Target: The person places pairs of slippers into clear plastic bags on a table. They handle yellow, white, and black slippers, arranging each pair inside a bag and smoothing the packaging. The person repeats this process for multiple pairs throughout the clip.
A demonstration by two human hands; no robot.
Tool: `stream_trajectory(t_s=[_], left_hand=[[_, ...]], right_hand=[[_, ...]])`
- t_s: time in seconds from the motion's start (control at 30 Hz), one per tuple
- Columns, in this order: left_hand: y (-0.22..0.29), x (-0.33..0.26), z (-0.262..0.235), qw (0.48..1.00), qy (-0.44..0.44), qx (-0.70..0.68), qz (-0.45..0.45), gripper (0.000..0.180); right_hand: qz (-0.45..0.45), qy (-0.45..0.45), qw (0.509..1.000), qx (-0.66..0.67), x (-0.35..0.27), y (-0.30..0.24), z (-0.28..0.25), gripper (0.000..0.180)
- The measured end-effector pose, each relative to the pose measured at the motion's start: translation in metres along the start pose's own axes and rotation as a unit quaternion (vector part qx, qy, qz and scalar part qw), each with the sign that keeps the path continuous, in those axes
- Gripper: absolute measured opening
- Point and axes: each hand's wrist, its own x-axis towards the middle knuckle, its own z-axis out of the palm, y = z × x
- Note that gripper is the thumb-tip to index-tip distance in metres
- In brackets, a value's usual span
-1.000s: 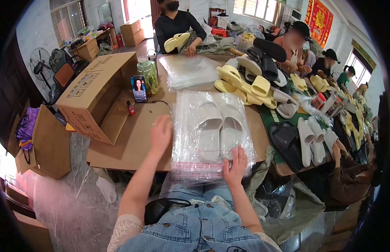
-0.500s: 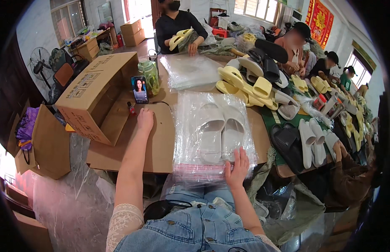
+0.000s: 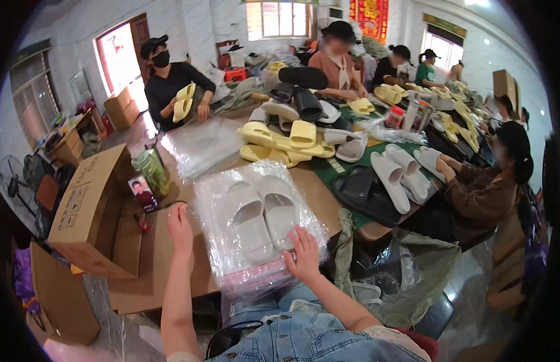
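On the cardboard-covered table (image 3: 135, 265), right at its near edge, lies a pair of white slide sandals (image 3: 263, 214), side by side with toes pointing away, on top of a stack of clear plastic bags (image 3: 256, 232). The right hand (image 3: 304, 256) rests flat on the stack's near right corner, fingers spread wide and holding nothing, just beside the heel of the right-side sandal. The left hand (image 3: 178, 228) lies well apart from the sandals, on bare cardboard just left of the stack, fingers loosely extended and empty.

Left of that hand stands an open cardboard box (image 3: 90, 211) tipped on its side. Behind the hand, a small photo card (image 3: 141, 192) leans near a green-filled clear bottle (image 3: 150, 172). Farther back lies another pile of clear bags (image 3: 201, 145), then a heap of yellow slide sandals (image 3: 280, 142). To the right, 2 white sandals (image 3: 400, 175) sit on a green mat beside a black sandal (image 3: 367, 196). A person in black (image 3: 171, 84) across the table holds a yellow pair.
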Motion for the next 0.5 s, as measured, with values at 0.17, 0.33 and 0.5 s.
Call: stream_trajectory(t_s=[0.17,0.33,0.5], left_hand=[[0.128,-0.010,0.000,0.972,-0.131,-0.154,-0.123,0.014],[0.212,-0.029,-0.008,0.913,-0.215,-0.331,-0.099,0.013],[0.264,-0.034,-0.024,0.848,-0.308,-0.401,-0.161,0.018]], right_hand=[[0.002,-0.002,1.000,-0.012,-0.002,0.002,-0.001,0.061],[-0.002,0.001,1.000,-0.010,-0.003,0.002,0.001,0.061],[-0.001,0.000,1.000,-0.010,0.000,0.001,-0.001,0.061]])
